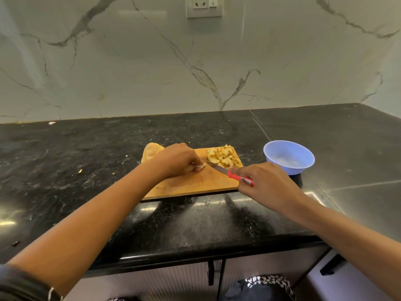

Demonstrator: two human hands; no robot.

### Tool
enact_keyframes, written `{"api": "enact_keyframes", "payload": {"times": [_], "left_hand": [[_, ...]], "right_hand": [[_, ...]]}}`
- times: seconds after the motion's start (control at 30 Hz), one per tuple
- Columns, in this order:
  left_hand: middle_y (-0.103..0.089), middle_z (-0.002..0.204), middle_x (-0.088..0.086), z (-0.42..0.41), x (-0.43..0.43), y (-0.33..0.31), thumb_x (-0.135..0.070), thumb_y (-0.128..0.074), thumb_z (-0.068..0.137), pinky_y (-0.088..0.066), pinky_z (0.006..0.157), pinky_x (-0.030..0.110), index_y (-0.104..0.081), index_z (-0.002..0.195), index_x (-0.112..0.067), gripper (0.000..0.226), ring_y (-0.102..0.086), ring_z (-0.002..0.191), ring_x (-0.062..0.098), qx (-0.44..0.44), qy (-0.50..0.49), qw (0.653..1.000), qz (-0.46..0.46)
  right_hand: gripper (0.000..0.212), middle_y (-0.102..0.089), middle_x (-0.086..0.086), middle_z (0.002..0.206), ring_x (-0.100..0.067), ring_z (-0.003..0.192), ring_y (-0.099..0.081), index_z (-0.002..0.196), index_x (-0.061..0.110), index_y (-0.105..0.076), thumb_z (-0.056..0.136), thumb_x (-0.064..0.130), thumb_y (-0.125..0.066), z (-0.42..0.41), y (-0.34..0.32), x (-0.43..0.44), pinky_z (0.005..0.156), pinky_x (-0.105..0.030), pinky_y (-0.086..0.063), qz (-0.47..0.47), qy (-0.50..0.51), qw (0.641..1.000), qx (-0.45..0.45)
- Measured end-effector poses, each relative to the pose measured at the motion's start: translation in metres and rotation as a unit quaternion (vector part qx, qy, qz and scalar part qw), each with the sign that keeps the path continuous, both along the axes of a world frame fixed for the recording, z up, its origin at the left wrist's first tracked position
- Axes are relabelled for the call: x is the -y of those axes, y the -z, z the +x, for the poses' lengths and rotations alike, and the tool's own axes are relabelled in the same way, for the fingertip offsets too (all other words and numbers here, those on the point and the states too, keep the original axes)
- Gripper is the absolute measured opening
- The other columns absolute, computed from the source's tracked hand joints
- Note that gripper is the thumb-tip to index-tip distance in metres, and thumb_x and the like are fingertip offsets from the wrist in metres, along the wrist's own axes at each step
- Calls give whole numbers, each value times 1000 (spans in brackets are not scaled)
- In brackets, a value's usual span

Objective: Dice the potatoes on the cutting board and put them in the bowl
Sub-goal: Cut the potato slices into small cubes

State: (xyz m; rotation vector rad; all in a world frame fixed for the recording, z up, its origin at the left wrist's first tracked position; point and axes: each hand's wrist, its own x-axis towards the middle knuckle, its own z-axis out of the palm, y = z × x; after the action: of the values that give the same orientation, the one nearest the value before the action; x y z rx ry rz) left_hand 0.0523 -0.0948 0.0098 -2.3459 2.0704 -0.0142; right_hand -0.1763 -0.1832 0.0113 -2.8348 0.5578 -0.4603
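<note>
I'm midway through the dicing. My left hand [176, 159] curls its fingertips down on a small potato piece [200, 165] near the middle of the cutting board [195, 183]. My right hand [264, 181] is wrapped round the red handle of the knife [219, 168], blade aimed toward 10 o'clock, tip just beside that piece. The diced potato pile [224, 158] sits at the board's 1 o'clock corner. A larger uncut potato [150, 152] lies at its 10 o'clock corner, partly behind my left hand. The blue bowl [293, 169] stands off the board at 3 o'clock, with no potato in it that I can see. Next, I reckon, I bring the blade down through the held piece, knuckles tucked clear of the edge.
</note>
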Motion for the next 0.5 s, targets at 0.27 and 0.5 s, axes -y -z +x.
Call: {"api": "enact_keyframes", "payload": {"times": [0.27, 0.5], "left_hand": [[-69, 98, 0, -19, -3, 15, -43, -45, 97, -50, 76, 31, -71, 102, -17, 37, -61, 91, 18, 60, -75, 993, -70], [-58, 132, -5, -17, -22, 23, -45, -42, 98, -48, 88, 29, -55, 131, -22, 43, -57, 113, 17, 32, -64, 994, -86]], "right_hand": [[41, -73, 3, 97, 1, 52, -46, 130, 30, -56, 90, 22, -52, 3, 3, 1, 51, -6, -31, 3, 2, 1000, -4], [43, -70, 5, 110, 2, 55, -42, 133, 29, -53, 91, 21, -50, 13, 7, -2, 60, -17, -38, -2, -3, 1000, -1]]}}
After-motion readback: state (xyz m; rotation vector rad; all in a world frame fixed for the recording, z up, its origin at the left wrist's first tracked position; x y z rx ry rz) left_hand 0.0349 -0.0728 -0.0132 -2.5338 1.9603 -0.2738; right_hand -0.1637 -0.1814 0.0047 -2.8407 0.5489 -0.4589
